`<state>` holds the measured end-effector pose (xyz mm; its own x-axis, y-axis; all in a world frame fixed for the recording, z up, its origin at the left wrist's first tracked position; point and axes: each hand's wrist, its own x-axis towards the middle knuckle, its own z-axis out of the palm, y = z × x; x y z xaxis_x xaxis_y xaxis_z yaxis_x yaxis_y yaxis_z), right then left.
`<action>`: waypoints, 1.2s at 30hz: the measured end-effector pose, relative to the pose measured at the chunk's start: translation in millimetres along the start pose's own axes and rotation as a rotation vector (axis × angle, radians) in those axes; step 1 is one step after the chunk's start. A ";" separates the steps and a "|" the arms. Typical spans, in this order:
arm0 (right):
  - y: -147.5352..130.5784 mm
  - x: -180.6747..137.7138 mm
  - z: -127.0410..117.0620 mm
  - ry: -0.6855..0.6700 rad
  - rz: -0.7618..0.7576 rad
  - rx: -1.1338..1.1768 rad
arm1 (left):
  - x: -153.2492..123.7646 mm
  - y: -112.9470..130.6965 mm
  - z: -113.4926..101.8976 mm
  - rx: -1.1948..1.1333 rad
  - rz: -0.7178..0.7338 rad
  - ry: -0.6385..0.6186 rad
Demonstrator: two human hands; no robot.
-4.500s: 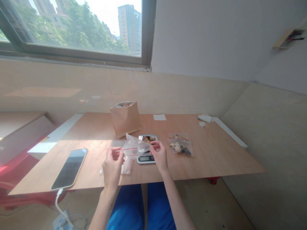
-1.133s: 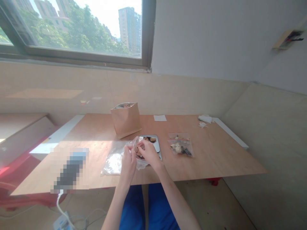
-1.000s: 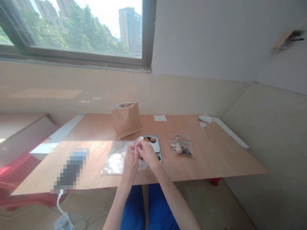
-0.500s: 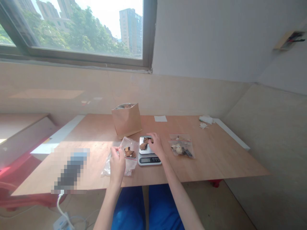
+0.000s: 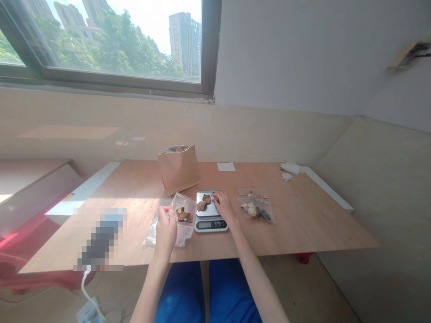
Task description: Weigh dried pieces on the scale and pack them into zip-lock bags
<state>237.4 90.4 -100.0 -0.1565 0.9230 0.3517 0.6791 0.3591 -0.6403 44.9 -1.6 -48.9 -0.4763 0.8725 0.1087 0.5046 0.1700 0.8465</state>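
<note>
Currently, the left hand [image 5: 165, 235] pinches a clear red-striped zip bag [image 5: 184, 220] between closed fingers; the right hand's [image 5: 224, 207] fingertips [image 5: 214, 195] rest together beside two brown chunks [image 5: 201, 206] on a silver digital scale [image 5: 208, 225].

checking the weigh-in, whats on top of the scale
Two brown chunks lie on the metal platform of the digital kitchen scale. The right hand covers the platform's near right corner, so anything there is hidden. The display digits are too small to read.

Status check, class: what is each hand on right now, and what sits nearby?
Left hand: holding zip bag of brown pieces. Right hand: at scale plate, beside two pieces. Second zip bag right of scale.
</note>
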 end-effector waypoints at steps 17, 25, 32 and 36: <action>-112.0 -22.3 -45.3 -0.584 0.002 0.384 | -7.8 -2.4 10.3 -0.181 0.148 -0.025; -123.8 -28.5 -38.7 -0.563 -0.034 0.261 | -10.6 -2.5 11.3 -0.159 0.124 -0.031; -81.2 -10.7 -22.9 -0.015 -0.079 0.275 | -10.1 0.8 6.3 -0.163 -0.011 0.014; -41.0 -7.6 4.5 -0.022 -0.065 0.124 | -12.2 1.7 7.7 -0.178 -0.020 0.018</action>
<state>207.5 69.2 -79.5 -0.2144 0.8993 0.3811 0.5732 0.4318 -0.6964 57.0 -8.4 -52.9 -0.4985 0.8612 0.0992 0.3601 0.1016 0.9274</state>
